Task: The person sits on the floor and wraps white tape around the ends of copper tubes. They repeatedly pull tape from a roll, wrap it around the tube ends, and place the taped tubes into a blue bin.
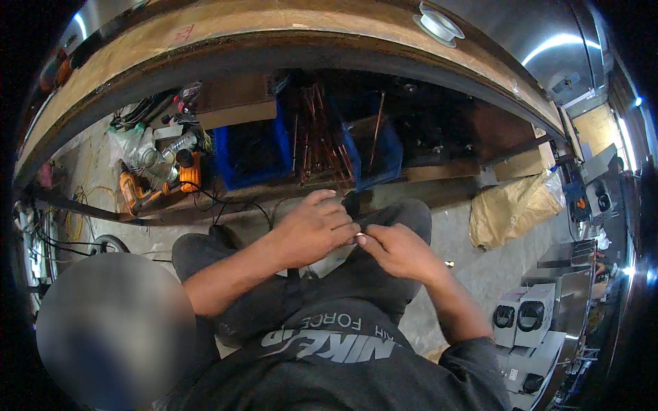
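Although the wooden workbench [240, 22] spans the whole upper part of the view, the fisheye rim bends it and cuts off both ends, and the space beneath falls into deep shadow toward the right. Below it sits the person in a dark shirt [439, 383], its chest printed with pale lettering that appears upside down from here. A round blurred patch [116, 332] at lower left hides everything behind it. To the right, a brown wrapped bag [514, 209] lies on the floor, its contents concealed; farther down, white boxy units [531, 315] with dark round openings are partly cropped, and a label there is too small to make out. Under the bench, a cardboard box [236, 113] covers part of a blue bin [221, 154]; just right of that bin, thin coppery rods [317, 137] lie bundled. The left hand [315, 229] has its fingers bent and close together, thumb hidden beneath; whether they grip anything I cannot tell. Touching their tips, the right hand [401, 252] pinches thumb and forefinger nearly together on a small pale piece [360, 235], which sits between the two hands above the lap, mostly covered by fingertips.
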A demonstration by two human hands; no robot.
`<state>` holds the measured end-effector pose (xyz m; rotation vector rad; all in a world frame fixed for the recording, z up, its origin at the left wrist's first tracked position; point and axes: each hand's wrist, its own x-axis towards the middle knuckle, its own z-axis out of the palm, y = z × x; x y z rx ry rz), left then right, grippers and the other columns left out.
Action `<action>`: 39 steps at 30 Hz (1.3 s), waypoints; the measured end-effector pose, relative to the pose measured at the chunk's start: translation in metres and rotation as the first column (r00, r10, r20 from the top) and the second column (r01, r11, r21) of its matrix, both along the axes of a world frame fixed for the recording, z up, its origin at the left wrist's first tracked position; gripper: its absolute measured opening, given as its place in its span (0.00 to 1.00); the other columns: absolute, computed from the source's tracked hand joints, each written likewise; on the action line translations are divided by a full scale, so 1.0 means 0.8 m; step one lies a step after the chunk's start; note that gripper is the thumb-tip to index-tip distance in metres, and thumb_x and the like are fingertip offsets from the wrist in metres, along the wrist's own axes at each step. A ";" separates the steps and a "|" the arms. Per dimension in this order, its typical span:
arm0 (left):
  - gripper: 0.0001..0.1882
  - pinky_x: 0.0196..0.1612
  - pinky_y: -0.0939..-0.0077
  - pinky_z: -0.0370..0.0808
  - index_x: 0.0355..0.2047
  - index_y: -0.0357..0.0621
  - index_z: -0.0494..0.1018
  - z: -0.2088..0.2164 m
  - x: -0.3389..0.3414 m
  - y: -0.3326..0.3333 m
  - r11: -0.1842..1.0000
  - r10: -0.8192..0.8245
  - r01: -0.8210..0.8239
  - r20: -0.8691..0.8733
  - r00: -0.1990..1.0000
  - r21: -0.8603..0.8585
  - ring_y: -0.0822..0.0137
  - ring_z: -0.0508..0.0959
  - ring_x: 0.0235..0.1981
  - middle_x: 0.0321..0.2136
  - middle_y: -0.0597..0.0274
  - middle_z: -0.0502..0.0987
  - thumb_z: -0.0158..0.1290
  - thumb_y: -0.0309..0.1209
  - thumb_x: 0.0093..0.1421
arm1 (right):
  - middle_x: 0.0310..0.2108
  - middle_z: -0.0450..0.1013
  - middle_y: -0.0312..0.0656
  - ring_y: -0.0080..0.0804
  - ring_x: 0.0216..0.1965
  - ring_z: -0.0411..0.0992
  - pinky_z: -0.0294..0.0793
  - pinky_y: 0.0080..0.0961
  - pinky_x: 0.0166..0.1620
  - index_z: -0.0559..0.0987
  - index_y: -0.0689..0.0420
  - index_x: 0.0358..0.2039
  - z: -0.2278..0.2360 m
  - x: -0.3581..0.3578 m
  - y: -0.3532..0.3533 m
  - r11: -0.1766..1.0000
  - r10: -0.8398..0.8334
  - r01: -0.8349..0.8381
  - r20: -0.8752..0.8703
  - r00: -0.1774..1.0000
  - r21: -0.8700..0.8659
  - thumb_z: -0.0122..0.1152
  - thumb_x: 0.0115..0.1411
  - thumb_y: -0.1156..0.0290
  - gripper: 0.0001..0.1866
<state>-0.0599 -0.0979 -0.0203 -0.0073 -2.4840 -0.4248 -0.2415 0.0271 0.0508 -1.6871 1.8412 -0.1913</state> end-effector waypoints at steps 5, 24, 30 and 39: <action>0.13 0.49 0.61 0.73 0.39 0.50 0.79 0.017 0.024 -0.019 0.993 -0.015 0.009 0.058 0.998 0.114 0.61 0.79 0.40 0.34 0.66 0.79 0.62 0.36 0.54 | 0.28 0.75 0.56 0.63 0.34 0.72 0.69 0.54 0.36 0.76 0.57 0.36 0.054 -0.026 0.017 0.988 0.061 -0.051 -0.067 0.996 0.145 0.47 0.69 0.53 0.20; 0.13 0.28 0.71 0.65 0.26 0.48 0.70 0.044 0.051 0.035 0.974 -0.226 0.226 -0.154 0.962 -0.021 0.66 0.69 0.23 0.20 0.67 0.65 0.61 0.39 0.55 | 0.22 0.72 0.53 0.50 0.26 0.74 0.70 0.41 0.32 0.78 0.59 0.37 0.146 -0.016 0.062 0.899 0.079 -0.134 0.147 0.986 0.417 0.50 0.69 0.53 0.21; 0.12 0.27 0.73 0.64 0.27 0.48 0.71 0.057 0.062 0.047 0.952 -0.301 0.306 -0.120 0.946 0.028 0.68 0.69 0.23 0.20 0.68 0.66 0.61 0.40 0.55 | 0.25 0.73 0.55 0.61 0.30 0.73 0.71 0.51 0.34 0.77 0.56 0.35 0.158 -0.009 0.085 0.907 0.108 -0.156 0.143 0.984 0.391 0.47 0.70 0.52 0.20; 0.12 0.33 0.66 0.69 0.33 0.48 0.77 0.040 0.053 0.031 0.975 -0.182 0.180 0.001 0.983 0.132 0.61 0.72 0.26 0.24 0.63 0.72 0.59 0.43 0.58 | 0.29 0.76 0.54 0.60 0.35 0.74 0.72 0.52 0.39 0.78 0.56 0.43 0.130 -0.033 0.073 0.931 0.211 -0.206 0.015 0.977 0.301 0.45 0.70 0.53 0.20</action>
